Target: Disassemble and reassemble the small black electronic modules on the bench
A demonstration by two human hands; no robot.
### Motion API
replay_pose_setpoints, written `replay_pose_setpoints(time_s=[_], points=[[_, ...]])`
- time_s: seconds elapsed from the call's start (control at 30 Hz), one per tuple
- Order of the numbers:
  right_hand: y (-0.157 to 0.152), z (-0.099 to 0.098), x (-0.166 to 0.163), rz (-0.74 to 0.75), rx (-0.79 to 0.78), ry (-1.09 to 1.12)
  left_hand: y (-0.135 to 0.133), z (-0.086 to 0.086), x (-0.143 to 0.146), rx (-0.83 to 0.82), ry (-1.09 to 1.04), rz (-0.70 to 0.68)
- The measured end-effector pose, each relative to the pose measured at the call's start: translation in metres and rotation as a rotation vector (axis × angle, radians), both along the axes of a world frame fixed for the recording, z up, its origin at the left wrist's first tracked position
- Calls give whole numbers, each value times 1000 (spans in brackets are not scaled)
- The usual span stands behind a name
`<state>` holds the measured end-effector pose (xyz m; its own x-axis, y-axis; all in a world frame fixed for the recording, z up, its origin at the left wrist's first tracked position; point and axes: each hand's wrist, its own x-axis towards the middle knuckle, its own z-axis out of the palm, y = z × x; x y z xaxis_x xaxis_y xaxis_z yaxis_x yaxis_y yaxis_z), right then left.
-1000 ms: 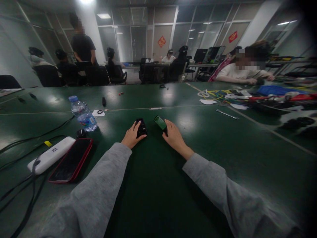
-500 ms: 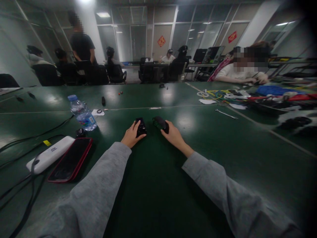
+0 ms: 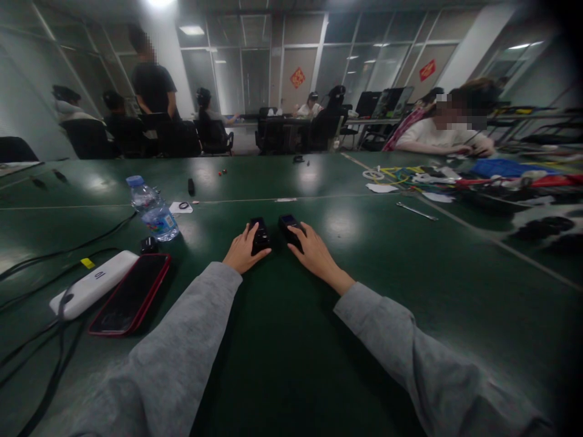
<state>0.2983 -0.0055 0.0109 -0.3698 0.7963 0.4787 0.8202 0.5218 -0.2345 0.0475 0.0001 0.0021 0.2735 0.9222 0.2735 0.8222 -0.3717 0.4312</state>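
Observation:
Two small black box-shaped devices lie on the dark green table (image 3: 273, 340), side by side with a narrow gap between them; their exact kind is too dim to tell. My left hand (image 3: 241, 250) grips the left black device (image 3: 260, 233), fingers along its left side and thumb at its near end. On the other device, the right black device (image 3: 288, 223), my right hand (image 3: 315, 252) rests with fingers curved over its near right part. That device lies flat, a dark glossy panel facing up, and part of it is hidden under the fingers.
To the left are a water bottle (image 3: 152, 209), a white power bank (image 3: 93, 285), a red-cased phone (image 3: 132, 294) and black cables (image 3: 57, 352). A wrench (image 3: 416, 211) and tangled wires (image 3: 396, 176) lie to the right. A person (image 3: 437, 136) sits across the table.
The right black device has turned from a tilted pose, its green-flecked side showing, to lying flat. My right hand has shifted slightly left and lower over it. My left hand stays put.

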Motion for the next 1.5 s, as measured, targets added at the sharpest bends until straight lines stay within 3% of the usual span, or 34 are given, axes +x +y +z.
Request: replay_pose_setpoints(time_s=[0.13,0.33,0.4,0.53,0.6,0.87,1.03,1.2,1.27,1.33,1.5], points=[[0,-1,0,5,-94,39,-10,3,14,3,-90,70],[0,-1,-2,-8,-93,42,-21,4,39,41,-167,167],[-2,3,-2,-20,-40,96,-21,5,40,63,-176,186],[-5,15,2,-151,207,340,-21,6,38,48,-161,157],[-4,18,8,-190,242,374,-21,7,38,40,-143,150],[15,-4,22,-382,-101,120,-23,6,39,23,-137,147],[18,-6,22,-404,-109,84,-24,9,40,42,-171,141],[17,-6,23,-392,-90,83,-29,25,17,456,-274,269],[16,-6,22,-381,-68,83,-27,23,-4,509,-273,318],[15,-6,22,-379,-55,85,-22,13,-25,480,-256,328],[18,-9,23,-392,-89,97,-9,-20,-51,186,-192,304]])
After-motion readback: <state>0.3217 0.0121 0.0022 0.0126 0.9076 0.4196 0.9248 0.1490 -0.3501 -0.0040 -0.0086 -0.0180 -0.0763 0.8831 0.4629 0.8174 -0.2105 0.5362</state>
